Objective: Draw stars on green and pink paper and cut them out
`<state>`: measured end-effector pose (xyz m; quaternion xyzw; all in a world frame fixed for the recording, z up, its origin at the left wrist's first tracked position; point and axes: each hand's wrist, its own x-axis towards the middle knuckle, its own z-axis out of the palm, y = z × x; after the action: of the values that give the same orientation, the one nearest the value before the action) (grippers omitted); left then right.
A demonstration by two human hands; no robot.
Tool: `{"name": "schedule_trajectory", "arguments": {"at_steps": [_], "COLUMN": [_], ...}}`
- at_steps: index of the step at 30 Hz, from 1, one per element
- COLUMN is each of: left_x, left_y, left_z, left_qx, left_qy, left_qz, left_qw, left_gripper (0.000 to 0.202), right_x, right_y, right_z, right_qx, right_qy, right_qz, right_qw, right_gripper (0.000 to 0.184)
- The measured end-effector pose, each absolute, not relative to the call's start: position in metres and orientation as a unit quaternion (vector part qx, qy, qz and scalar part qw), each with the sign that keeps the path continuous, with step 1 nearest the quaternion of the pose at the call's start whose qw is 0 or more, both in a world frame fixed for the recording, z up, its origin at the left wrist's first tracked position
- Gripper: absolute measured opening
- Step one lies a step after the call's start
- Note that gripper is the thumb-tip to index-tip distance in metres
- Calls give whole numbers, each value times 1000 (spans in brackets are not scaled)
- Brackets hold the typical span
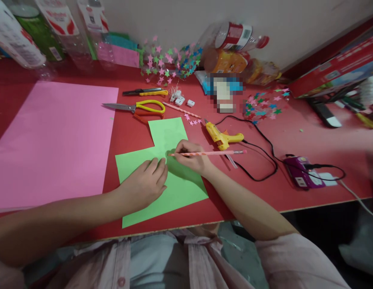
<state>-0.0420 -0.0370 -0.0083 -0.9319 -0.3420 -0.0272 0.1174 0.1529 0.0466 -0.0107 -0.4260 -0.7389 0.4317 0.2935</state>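
Note:
A sheet of green paper with a corner cut out lies on the red table in front of me. My left hand rests on the sheet, its fingers lying flat near the middle. My right hand pinches a pink pencil, which points left with its tip close to the left fingertips. Any mark under the tip is too small to make out. Above the sheet lie yellow-handled scissors, a second pencil and several small pink stars.
Pink paper covers the left of the table. A yellow glue gun lies right of my hand, its black cord running to a purple power strip. A box cutter and plastic bottles lie farther back.

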Motion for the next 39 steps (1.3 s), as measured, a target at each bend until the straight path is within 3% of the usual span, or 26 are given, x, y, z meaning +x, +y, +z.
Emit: {"name": "schedule_trajectory", "arguments": {"at_steps": [39], "left_x": [-42], "left_y": [-36], "left_z": [-7], "left_qx": [-931], "left_qy": [-344], "left_qz": [-25], "left_qw": [117], "left_gripper": [46], "right_x": [151], "right_y": [50], "right_z": [-14], "right_qx": [-451], "right_qy": [-729], "right_qz": [408], "right_qw": [315], "right_gripper": [10]}}
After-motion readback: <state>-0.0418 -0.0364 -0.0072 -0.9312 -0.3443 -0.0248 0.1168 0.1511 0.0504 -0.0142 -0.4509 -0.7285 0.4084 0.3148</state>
